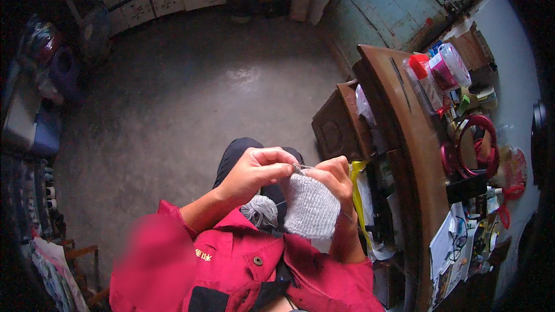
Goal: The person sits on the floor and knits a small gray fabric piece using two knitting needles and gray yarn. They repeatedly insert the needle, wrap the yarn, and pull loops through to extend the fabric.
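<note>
A piece of light grey knitting (313, 206) hangs between my hands above my lap. My left hand (264, 167) pinches the needle at the knitting's upper left corner between thumb and fingers. On the other side, my right hand (336, 177) grips a thin knitting needle (307, 166) and the upper right edge of the fabric. Both hands are close together, with the needle tips meeting near the left fingertips. A ball of grey yarn (260, 211) lies in my lap against the red jacket, and a strand runs from it towards the knitting.
At the right stands a wooden dresser (403, 108) with an open drawer (353, 99), holding a round red-framed mirror (493, 138), plastic tubs (448, 67), papers (446, 238) and eyeglasses (459, 240). Concrete floor (173, 95) stretches ahead to white cabinets (169, 0). A cloth (58, 268) hangs at lower left.
</note>
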Available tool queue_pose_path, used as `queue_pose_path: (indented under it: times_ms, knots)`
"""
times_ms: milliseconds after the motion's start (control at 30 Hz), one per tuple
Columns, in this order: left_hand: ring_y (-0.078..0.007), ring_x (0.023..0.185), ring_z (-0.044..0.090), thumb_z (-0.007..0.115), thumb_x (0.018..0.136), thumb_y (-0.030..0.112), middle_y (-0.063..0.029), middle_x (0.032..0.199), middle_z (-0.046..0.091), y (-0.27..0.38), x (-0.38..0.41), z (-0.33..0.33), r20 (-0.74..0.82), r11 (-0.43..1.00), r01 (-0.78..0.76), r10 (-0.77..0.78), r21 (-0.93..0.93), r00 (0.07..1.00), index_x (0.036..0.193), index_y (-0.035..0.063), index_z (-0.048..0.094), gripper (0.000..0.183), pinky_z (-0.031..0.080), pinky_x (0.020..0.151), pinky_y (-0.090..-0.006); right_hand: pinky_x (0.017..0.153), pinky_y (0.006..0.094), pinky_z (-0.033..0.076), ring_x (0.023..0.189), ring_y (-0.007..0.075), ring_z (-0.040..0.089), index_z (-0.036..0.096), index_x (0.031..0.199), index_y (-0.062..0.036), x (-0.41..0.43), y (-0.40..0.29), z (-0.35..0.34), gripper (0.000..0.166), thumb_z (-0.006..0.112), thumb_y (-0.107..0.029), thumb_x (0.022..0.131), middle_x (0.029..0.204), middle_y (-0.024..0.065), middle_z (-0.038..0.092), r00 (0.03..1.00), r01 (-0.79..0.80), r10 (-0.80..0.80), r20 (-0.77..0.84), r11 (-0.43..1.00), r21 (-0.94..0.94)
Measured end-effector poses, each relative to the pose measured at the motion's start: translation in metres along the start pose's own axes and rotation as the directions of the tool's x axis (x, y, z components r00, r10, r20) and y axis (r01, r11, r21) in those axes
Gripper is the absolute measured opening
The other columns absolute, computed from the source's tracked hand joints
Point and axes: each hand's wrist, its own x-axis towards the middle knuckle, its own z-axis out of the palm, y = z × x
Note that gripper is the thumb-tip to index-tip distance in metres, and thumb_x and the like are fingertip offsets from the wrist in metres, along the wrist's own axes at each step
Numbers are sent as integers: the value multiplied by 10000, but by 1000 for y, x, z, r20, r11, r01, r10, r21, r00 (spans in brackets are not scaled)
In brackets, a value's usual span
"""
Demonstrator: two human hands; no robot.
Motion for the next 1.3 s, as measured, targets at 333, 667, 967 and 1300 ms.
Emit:
queue_pose_path:
  times_ms: [333,667,967,1300]
  knots:
    - [-13,645,476,666,921,153,57,773,577,1,-7,7,-62,983,-66,78,170,995,1057,24,695,189,347,544,-184,803,377,452,885,266,579,659,1121,-22,-1,2,8,448,706,-178,704,1002,96,636,998,21,-31,-59,985,-173]
    - [-14,632,473,681,892,137,46,726,595,-9,1,5,-153,996,-88,87,1,984,932,28,698,116,340,545,-188,781,375,413,847,242,564,662,1041,-62,1,-4,4,382,698,-218,695,924,69,621,1000,-4,-3,-25,964,-266]
    - [-67,765,612,722,866,75,13,819,661,-6,1,11,-46,999,19,-21,-34,999,918,12,708,83,478,665,-213,791,368,422,865,274,566,595,924,-91,17,-1,10,211,678,-117,732,895,77,615,989,-100,110,99,990,-99]
    - [-68,754,580,645,876,89,8,830,639,-4,-2,-1,-106,995,-91,94,30,990,936,7,708,119,452,681,-207,756,353,384,818,202,537,727,953,-117,6,-7,-4,313,739,-207,654,847,7,595,1000,22,-26,-15,969,-245]
